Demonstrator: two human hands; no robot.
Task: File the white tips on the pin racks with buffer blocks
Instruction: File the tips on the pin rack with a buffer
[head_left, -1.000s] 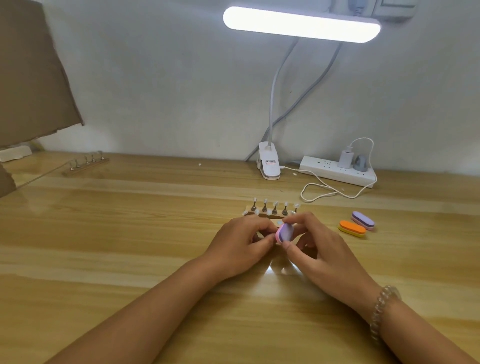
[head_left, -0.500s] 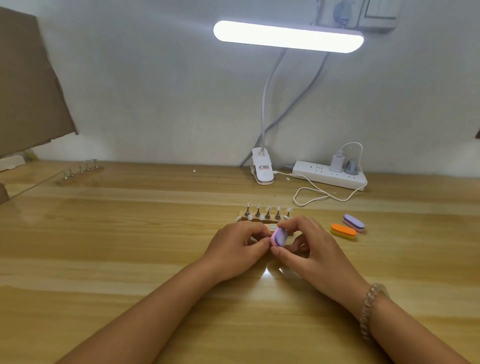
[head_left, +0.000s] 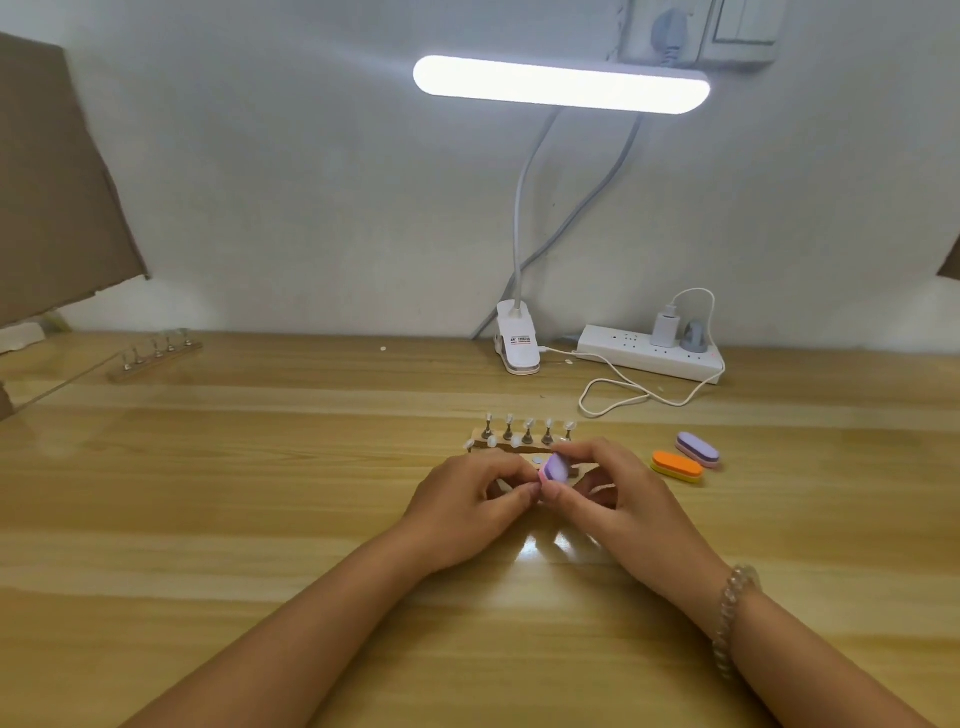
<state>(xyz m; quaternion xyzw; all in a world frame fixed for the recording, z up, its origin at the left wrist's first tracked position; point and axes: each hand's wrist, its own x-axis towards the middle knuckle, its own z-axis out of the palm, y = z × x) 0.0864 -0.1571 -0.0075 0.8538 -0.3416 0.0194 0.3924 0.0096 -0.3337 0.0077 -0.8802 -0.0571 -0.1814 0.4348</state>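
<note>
Your right hand is pinching the seemingly light, spongy buffer block at its sides; your left hand grip I cannot tell.

No text is legible; the lamp clip label is blurred.

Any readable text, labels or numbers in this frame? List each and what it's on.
No text is legible.
Lamp clip label: red and dark print, too blurred to read.
Power strip: marks by the sockets, too small to read.
Buffer block in the right hand: no print visible.
</note>
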